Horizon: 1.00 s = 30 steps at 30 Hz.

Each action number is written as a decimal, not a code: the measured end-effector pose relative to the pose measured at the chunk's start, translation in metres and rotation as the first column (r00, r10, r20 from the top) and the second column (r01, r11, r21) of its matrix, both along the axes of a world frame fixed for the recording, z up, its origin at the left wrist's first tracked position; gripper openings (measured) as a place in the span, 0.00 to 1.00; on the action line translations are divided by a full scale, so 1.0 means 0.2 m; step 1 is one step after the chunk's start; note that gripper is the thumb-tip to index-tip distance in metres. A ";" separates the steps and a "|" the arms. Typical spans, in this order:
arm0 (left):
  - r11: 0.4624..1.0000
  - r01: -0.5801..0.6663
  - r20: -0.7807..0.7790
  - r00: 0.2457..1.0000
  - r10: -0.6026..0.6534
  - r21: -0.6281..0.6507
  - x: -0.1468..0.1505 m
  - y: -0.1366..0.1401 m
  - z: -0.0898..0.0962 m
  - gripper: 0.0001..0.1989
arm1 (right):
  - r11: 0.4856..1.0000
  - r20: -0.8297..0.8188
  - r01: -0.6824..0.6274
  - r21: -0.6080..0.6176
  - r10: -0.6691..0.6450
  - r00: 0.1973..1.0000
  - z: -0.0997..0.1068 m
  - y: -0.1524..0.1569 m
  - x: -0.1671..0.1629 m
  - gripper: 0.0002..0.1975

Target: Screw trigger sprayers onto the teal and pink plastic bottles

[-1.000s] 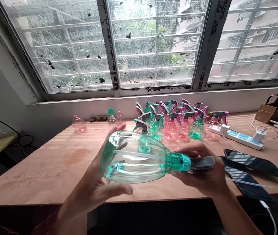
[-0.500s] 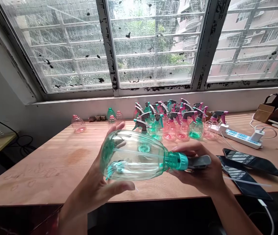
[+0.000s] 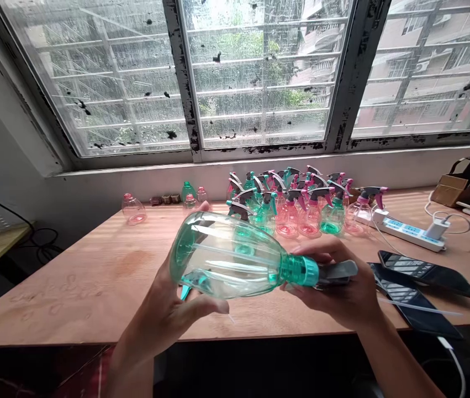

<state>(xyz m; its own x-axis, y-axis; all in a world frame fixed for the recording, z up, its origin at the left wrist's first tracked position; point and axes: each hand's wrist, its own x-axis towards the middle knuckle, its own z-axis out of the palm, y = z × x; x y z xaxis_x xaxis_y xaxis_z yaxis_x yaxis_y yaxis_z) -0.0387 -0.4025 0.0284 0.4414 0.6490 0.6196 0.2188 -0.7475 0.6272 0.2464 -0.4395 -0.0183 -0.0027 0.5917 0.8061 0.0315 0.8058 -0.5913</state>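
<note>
A clear green spray bottle [image 3: 226, 257] lies sideways in the air over the table's front part, its base to the left and its neck to the right. My left hand [image 3: 172, 309] is wrapped around the base end, thumb underneath, fingers mostly behind the bottle. At the neck, my right hand [image 3: 338, 298] grips the teal collar and the grey-black trigger head [image 3: 336, 272]. A thin straw shows through the bottle wall. Some teal thing [image 3: 185, 291] shows by my left thumb; what it is I cannot tell.
Behind stand several pink and green spray bottles [image 3: 288, 218] with trigger heads. Headless bottles [image 3: 134, 210] are at the back left. On the right are a white power strip [image 3: 411, 232], two dark phones or tablets [image 3: 425, 272] and a thin clear tube [image 3: 421, 307]. The wooden table [image 3: 94, 298] ends just in front.
The bottle has turned slightly about its length, and its base end has risen a little. Both hands keep their hold on it.
</note>
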 end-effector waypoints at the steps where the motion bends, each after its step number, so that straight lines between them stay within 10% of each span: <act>1: 1.000 0.002 -0.001 1.000 -0.002 0.005 0.00 0.00 0.00 0.50 | 1.000 -0.007 -0.005 -0.004 0.004 1.000 0.00 0.00 0.00 0.24; 10: 0.995 0.069 0.074 0.995 -0.074 0.067 -0.03 0.02 -0.06 0.61 | 0.999 -0.030 -0.034 -0.026 0.033 0.999 -0.01 0.00 0.00 0.22; 16: 0.995 0.099 0.057 0.993 -0.100 0.012 -0.02 0.00 -0.02 0.38 | 1.000 0.036 0.027 -0.005 -0.027 0.999 0.00 -0.02 0.01 0.27; 25: 0.997 0.062 0.028 0.998 -0.064 0.041 -0.07 0.03 -0.07 0.64 | 0.998 0.029 0.070 -0.008 -0.069 0.997 0.02 -0.01 0.00 0.25; 30: 0.997 0.082 0.062 0.995 -0.082 0.006 -0.05 0.04 -0.03 0.48 | 0.997 0.060 0.074 -0.008 -0.074 0.996 0.02 -0.01 0.00 0.24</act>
